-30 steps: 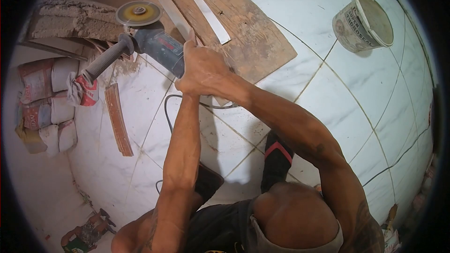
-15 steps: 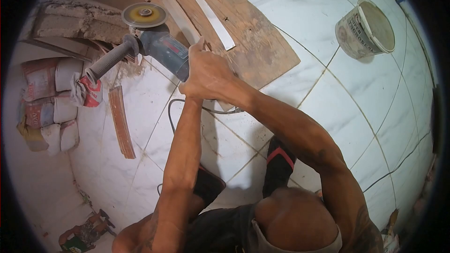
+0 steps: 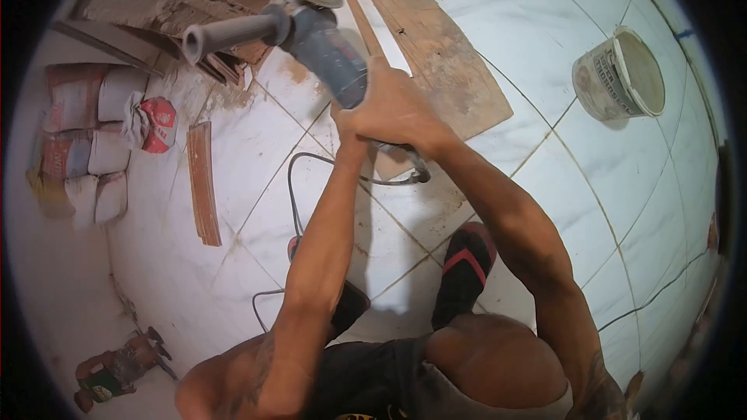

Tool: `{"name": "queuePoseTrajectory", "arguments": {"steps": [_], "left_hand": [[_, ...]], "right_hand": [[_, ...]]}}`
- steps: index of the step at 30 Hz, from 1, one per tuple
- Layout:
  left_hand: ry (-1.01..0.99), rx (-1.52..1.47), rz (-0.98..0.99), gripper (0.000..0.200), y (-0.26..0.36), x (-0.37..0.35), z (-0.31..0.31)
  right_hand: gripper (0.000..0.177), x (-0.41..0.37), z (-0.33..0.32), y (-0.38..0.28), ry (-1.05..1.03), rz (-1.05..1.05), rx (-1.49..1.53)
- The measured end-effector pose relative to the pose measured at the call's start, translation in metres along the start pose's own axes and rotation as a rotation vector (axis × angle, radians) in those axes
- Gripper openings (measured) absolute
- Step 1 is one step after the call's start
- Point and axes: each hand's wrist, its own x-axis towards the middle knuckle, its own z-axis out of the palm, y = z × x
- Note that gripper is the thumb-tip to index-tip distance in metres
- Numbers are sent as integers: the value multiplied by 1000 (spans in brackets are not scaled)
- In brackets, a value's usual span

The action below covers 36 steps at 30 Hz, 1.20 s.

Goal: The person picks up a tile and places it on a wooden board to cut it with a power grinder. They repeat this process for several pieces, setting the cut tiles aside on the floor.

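Note:
An angle grinder [image 3: 331, 54] with a yellow-centred disc is held up over the floor and a wooden board [image 3: 459, 70]. My right hand [image 3: 398, 109] is wrapped round the rear of its body. My left hand [image 3: 350, 123] is closed at the rear underside, partly hidden by the right. Neither hand is on the grey side handle [image 3: 233, 35], which points left. The disc faces up, tilted, near the top of a white strip [image 3: 381, 27] lying on the board. A black cable [image 3: 292, 187] curves down from the tool.
A bucket [image 3: 615, 82] stands on the tiles at the right. A reddish wooden strip [image 3: 204, 187] lies at the left, near stacked bags [image 3: 70, 140]. Rough blocks [image 3: 148, 4] sit at the upper left. Another person [image 3: 117, 369] is at the lower left.
The grinder and both hands have moved up and to the right in the view. The side handle has turned closer to level. The surroundings have shifted slightly as well.

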Motion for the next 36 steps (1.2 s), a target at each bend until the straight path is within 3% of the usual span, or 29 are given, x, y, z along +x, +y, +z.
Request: {"name": "queuePoseTrajectory", "arguments": {"steps": [4, 6, 7, 12, 15, 18, 21, 26, 30, 36], "left_hand": [[232, 38, -251, 41, 110, 4, -22], [330, -119, 9, 48, 136, -1, -18], [331, -199, 13, 50, 143, 2, -17], [132, -34, -38, 62, 186, 6, 1], [184, -108, -28, 62, 191, 9, 11], [258, 200, 50, 65, 186, 15, 11], [289, 258, -37, 65, 192, 19, 12], [302, 128, -91, 60, 186, 16, 18], [256, -18, -145, 56, 187, 5, 25], [158, 137, -112, 51, 144, -4, 18]], "right_hand": [[66, 3, -2, 17, 78, -31, 17], [57, 4, -1, 22, 54, -16, 59], [53, 5, -1, 22, 46, -10, 79], [64, 9, 2, 22, 1, -12, 132], [64, 11, 4, 22, -2, -41, 148], [66, 11, 7, 25, 8, -43, 118], [67, 13, 8, 28, 16, -41, 92], [71, 11, 6, 31, -12, -25, 109], [72, 3, 5, 31, 64, -2, 5], [70, -7, -9, 29, 120, 66, -155]]}}
